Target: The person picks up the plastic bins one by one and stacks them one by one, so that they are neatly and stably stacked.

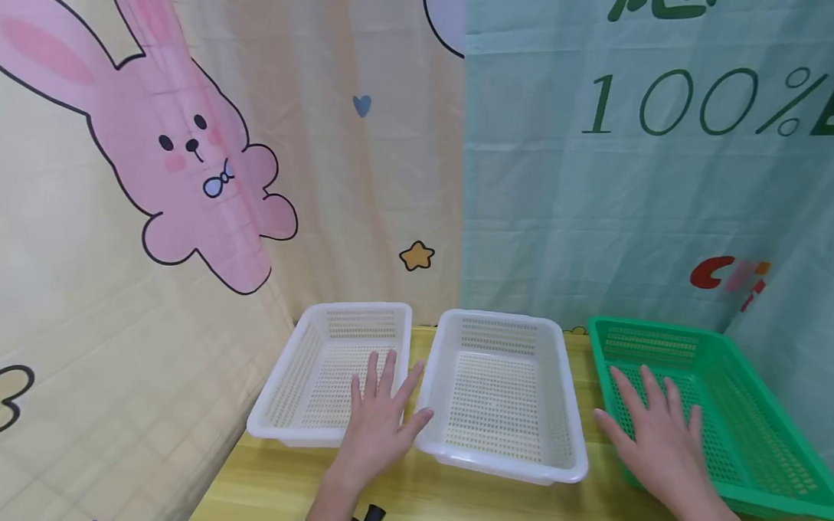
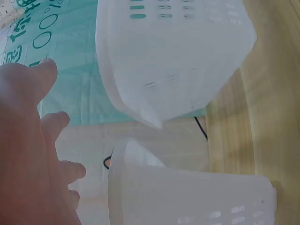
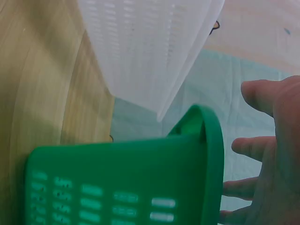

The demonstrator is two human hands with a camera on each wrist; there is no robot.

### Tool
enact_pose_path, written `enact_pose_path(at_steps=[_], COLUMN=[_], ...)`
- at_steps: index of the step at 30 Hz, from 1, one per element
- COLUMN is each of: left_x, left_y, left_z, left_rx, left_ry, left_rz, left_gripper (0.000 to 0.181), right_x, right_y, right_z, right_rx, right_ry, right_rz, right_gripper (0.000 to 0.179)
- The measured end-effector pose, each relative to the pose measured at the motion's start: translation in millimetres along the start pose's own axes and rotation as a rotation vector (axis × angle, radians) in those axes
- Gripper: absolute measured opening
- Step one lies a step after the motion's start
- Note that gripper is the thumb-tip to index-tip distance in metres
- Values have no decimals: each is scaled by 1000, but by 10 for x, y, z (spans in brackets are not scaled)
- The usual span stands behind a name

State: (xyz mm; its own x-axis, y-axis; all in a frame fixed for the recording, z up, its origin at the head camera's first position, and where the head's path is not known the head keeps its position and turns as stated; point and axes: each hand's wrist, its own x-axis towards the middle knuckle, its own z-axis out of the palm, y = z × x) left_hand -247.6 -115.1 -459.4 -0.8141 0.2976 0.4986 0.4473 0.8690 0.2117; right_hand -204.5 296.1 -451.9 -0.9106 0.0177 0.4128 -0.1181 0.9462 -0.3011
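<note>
With fingers spread, my left hand [image 1: 377, 428] hovers over the right edge of the left white basket [image 1: 267, 408], its thumb near the rim of the middle white basket [image 1: 499, 466]. In the left wrist view the left hand [image 2: 28, 145] stands apart from both white baskets and holds nothing. My right hand [image 1: 662, 445] is spread above the left side of the green basket [image 1: 783, 442]. The right wrist view shows the right hand's fingers [image 3: 251, 149] beside the green basket's rim [image 3: 213, 164], holding nothing. All three baskets are slotted plastic with nothing in them.
The baskets stand in a row on a wooden table [image 1: 264, 485]. A curtain with a pink rabbit [image 1: 186, 160] hangs at the left and back, a teal curtain [image 1: 529, 203] at the right. A small black object [image 1: 368, 519] shows by the left wrist.
</note>
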Motion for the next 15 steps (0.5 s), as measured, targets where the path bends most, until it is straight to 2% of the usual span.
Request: enact_pose_path(at_steps=[10,15], left_x=[61,101], left_y=[192,327], left_z=[109,202], left_rx=[-28,-88], left_ry=[-25,-38], left_rz=[22,54], left_gripper=[68,68], right_x=[-76,-132], right_y=[263,421], right_z=[-113,-155], right_rx=[-18,-16], right_ry=[8,7], right_rz=[26,55], right_gripper=[81,81])
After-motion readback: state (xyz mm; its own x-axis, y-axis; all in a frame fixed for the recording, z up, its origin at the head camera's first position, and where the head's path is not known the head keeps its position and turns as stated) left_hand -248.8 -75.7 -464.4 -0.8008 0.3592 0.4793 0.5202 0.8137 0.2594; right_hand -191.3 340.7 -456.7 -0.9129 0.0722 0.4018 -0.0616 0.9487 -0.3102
